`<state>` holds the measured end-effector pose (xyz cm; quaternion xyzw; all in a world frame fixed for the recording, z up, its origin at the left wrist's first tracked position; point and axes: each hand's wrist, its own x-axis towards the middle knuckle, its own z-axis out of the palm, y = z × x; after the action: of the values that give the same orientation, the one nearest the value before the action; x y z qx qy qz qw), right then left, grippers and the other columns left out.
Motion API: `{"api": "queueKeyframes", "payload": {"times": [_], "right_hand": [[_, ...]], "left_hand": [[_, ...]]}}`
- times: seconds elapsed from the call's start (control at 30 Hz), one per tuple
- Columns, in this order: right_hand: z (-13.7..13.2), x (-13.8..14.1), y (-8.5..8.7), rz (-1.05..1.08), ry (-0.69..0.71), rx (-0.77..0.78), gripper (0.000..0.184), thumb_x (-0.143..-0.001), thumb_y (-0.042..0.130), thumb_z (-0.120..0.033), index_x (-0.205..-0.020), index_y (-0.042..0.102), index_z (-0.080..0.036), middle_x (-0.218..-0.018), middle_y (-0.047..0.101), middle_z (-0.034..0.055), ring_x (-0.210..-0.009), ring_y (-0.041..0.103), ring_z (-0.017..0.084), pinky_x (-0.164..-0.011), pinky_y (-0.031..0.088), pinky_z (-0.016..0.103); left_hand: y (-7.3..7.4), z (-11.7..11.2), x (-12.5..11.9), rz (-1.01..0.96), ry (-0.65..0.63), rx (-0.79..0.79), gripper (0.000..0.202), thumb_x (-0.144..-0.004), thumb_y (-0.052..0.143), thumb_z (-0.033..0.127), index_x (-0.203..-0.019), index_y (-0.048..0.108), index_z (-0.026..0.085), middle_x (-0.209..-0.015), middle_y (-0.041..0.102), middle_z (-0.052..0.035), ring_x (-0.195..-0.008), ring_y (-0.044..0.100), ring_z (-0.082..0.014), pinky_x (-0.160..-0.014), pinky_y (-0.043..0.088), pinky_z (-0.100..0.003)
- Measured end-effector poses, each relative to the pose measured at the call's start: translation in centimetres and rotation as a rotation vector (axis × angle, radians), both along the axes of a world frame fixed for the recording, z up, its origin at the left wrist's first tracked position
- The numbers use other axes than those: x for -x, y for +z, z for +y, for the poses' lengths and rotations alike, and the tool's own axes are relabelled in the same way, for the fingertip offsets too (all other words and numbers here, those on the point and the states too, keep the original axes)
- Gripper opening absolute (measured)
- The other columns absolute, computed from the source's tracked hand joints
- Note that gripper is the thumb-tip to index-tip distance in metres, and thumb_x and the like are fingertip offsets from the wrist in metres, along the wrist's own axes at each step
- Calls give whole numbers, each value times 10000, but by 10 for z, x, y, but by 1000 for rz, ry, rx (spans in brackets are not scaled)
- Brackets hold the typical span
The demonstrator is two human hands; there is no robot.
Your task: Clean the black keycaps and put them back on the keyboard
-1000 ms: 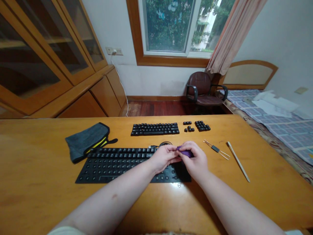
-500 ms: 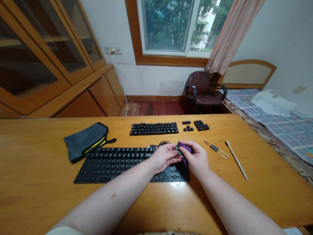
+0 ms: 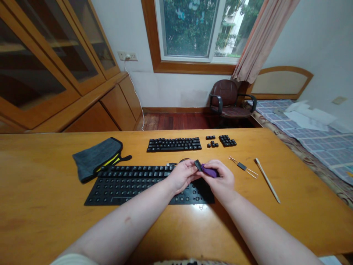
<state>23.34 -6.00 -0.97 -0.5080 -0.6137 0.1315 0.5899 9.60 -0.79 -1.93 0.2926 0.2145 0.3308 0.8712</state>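
Since half a second before, the small, black, oblong keycap [image 3: 198, 165] had tipped up above the fingertips, and the soft purple cloth [image 3: 210, 172], which had hung lower beside it, had bunched into the right hand [image 3: 222, 176]. The left hand [image 3: 182, 176] was clamped on the keycap, thumb and fingers pinching its lower end, while the right hand was closed around the cloth, just beside the keycap; whether cloth and keycap touched could not be told. Both hands were over the right part of the long black keyboard [image 3: 132, 184], which had keys in its upper rows and bare switches in the lower ones. Beyond it on the yellow-brown wooden table [image 3: 303, 213] stood the large block of loose black keycaps [image 3: 174, 144], with smaller black clusters [image 3: 227, 140] to its right. Right of the hands lay the wire puller with a dark grip [image 3: 242, 166] and the slim pale stick [image 3: 267, 180]. The folded grey cloth with yellow lining [image 3: 97, 158] lay against the keyboard's upper left corner.
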Motion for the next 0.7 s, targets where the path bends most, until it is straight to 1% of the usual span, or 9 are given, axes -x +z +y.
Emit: {"api": "queueKeyframes", "payload": {"times": [0.13, 0.27, 0.37, 0.43, 0.53, 0.63, 0.7], "right_hand": [[-1, 0, 2, -56, 8, 30, 212, -685, 697, -255, -884, 629, -233, -825, 645, 48, -798, 603, 197, -747, 500, 379], [-1, -3, 4, -50, 6, 60, 189, -688, 689, -251, -864, 628, -224, -848, 657, 53, -806, 613, 195, -768, 501, 379], [1, -7, 4, -12, -26, 140, 191, -668, 697, -269, -839, 634, -211, -837, 669, 48, -783, 629, 195, -749, 516, 369], [3, -9, 5, 34, -26, 206, 198, -650, 709, -282, -822, 649, -204, -815, 683, 46, -762, 641, 198, -728, 528, 362], [6, -9, 6, 158, -48, 274, 209, -612, 734, -293, -782, 669, -191, -777, 701, 51, -726, 657, 206, -707, 541, 369], [7, -6, 6, 297, -95, 310, 221, -597, 743, -303, -762, 675, -173, -765, 710, 63, -714, 668, 214, -702, 550, 381], [7, -3, 5, 342, -102, 328, 239, -610, 735, -309, -794, 677, -167, -797, 713, 73, -743, 670, 219, -724, 549, 391]], "left_hand": [[2, 1, 1, 13, 2, -16, 237, -628, 759, 215, -784, 614, 111, -759, 636, -24, -681, 603, -89, -711, 488, -194], [3, -1, 1, 38, 60, -16, 278, -605, 772, 204, -788, 578, 128, -747, 630, -5, -684, 607, -93, -725, 497, -226], [5, -1, 0, 82, 137, -78, 381, -590, 776, 187, -910, 572, 149, -774, 653, -10, -707, 622, -110, -745, 503, -263], [6, -1, -1, 135, 181, -156, 399, -591, 771, 197, -937, 581, 137, -787, 669, -29, -717, 629, -118, -752, 500, -267], [8, -2, -1, 228, 266, -266, 323, -580, 769, 213, -839, 598, 123, -734, 671, -25, -692, 630, -119, -741, 499, -262], [8, -5, -2, 294, 338, -331, 294, -570, 768, 195, -787, 579, 134, -714, 669, -16, -699, 634, -126, -741, 497, -264], [8, -7, -3, 317, 374, -353, 278, -583, 758, 189, -778, 567, 137, -735, 673, -22, -722, 638, -130, -745, 495, -260]]}}
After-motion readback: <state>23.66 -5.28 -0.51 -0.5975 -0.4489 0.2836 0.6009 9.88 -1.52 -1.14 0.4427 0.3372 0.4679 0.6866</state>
